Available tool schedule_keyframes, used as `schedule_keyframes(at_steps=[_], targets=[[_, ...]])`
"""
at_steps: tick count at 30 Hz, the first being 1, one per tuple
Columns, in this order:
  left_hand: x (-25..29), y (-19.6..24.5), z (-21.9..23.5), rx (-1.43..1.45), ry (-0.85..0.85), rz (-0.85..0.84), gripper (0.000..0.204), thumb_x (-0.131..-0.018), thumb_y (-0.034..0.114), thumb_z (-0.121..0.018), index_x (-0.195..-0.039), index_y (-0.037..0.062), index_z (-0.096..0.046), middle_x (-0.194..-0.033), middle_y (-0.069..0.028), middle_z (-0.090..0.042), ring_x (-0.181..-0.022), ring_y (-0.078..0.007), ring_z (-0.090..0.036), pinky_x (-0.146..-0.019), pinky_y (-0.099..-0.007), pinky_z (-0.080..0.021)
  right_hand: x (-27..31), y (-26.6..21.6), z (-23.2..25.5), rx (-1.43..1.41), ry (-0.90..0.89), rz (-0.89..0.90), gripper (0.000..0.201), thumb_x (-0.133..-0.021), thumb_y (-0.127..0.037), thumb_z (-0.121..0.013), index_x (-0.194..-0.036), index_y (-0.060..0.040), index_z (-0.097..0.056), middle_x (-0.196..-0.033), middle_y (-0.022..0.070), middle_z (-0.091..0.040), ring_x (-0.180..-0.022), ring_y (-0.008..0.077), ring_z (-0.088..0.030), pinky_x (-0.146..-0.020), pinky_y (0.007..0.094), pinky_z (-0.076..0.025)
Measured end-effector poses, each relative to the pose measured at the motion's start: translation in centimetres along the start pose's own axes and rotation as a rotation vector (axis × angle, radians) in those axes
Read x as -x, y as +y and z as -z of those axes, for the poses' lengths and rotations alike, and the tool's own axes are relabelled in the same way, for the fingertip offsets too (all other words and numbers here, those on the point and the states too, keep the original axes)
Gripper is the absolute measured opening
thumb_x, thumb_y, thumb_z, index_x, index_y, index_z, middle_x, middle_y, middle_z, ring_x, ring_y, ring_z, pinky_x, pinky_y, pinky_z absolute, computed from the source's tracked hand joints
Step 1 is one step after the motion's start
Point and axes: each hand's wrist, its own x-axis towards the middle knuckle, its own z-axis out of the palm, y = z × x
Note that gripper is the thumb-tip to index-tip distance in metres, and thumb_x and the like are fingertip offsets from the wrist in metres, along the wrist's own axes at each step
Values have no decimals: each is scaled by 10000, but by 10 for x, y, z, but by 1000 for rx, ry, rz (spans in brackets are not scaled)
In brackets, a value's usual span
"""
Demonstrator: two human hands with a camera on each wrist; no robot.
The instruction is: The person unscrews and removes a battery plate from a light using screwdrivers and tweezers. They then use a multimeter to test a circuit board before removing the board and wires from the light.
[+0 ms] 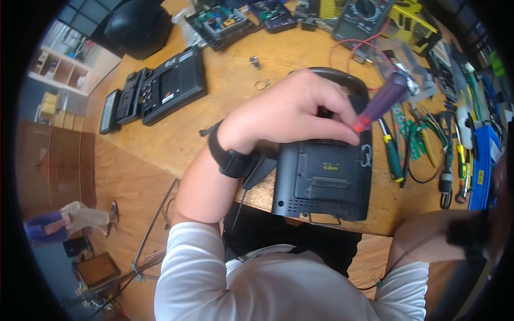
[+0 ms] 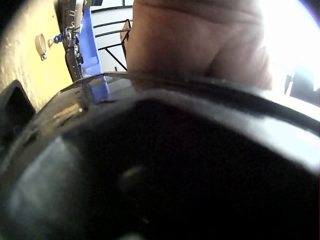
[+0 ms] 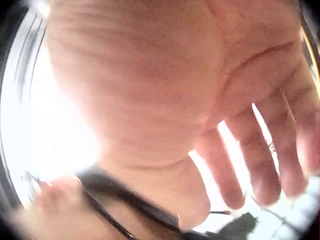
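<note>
A dark grey electronic device [image 1: 326, 182] with vent slots, yellow lettering and a curved carrying handle [image 1: 342, 80] lies at the front edge of the workbench. Over its upper part is my left hand [image 1: 300, 107], wearing a black strap. Its thumb and index finger pinch a purple screwdriver [image 1: 391, 91] at the red end; the other fingers are hidden. Close up, the left wrist view has the glossy dark casing [image 2: 165, 160] under the palm. My right hand [image 3: 165, 90] is raised off the bench at the right, palm bare, fingers extended and slightly apart.
Pliers [image 1: 428, 139], a green-and-yellow screwdriver [image 1: 393, 158] and more tools crowd the right side beside a blue bin [image 1: 482, 166]. A multimeter [image 1: 364, 16] with red leads and opened circuit housings [image 1: 219, 24] stand behind. Another black device [image 1: 174, 85] lies left.
</note>
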Motion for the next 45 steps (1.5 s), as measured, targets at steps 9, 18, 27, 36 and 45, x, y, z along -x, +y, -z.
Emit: schedule_keyframes(at_steps=[9, 18, 27, 36, 45], targets=[[1, 7, -2, 12, 59, 27, 133, -834, 147, -841, -923, 54, -807, -820, -67, -752, -766, -165, -709, -716, -284, -534, -45, 83, -89, 884, 203, -853, 181, -813, 42, -788, -985, 15, -737, -856, 43, -702, -681, 70, -626, -597, 187, -441], [0, 5, 2, 50, -3, 12, 128, -855, 144, -825, -945, 54, -807, -875, -73, -771, -803, -166, -721, -755, -282, -549, -46, 72, -53, 641, -192, -702, 270, -811, 115, -668, -1052, 21, -745, -890, 114, -718, -824, 190, -718, -755, 288, -536], [0, 10, 1, 8, 10, 7, 139, -867, 130, -816, -973, 43, -795, -851, -65, -745, -759, -144, -693, -712, -273, -533, -45, 78, -45, 466, -185, -754, 304, -787, 130, -663, -1054, 10, -747, -998, 144, -716, -815, 193, -681, -752, 298, -521], [1, 4, -1, -5, 74, -7, 162, -823, 159, -864, -925, 62, -783, -777, -16, -695, -696, -97, -624, -654, -250, -487, -27, 106, -75, 43, 330, -821, 403, -783, 109, -774, -1170, 58, -677, -1005, 87, -709, -846, 161, -677, -775, 273, -573], [0, -1, 2, -35, 40, 46, 164, -817, 175, -868, -903, 64, -782, -759, -8, -684, -700, -98, -613, -653, -254, -482, 20, 107, -111, 18, 631, -860, 450, -816, 94, -802, -1230, 63, -629, -1063, 108, -733, -933, 158, -728, -843, 296, -605]])
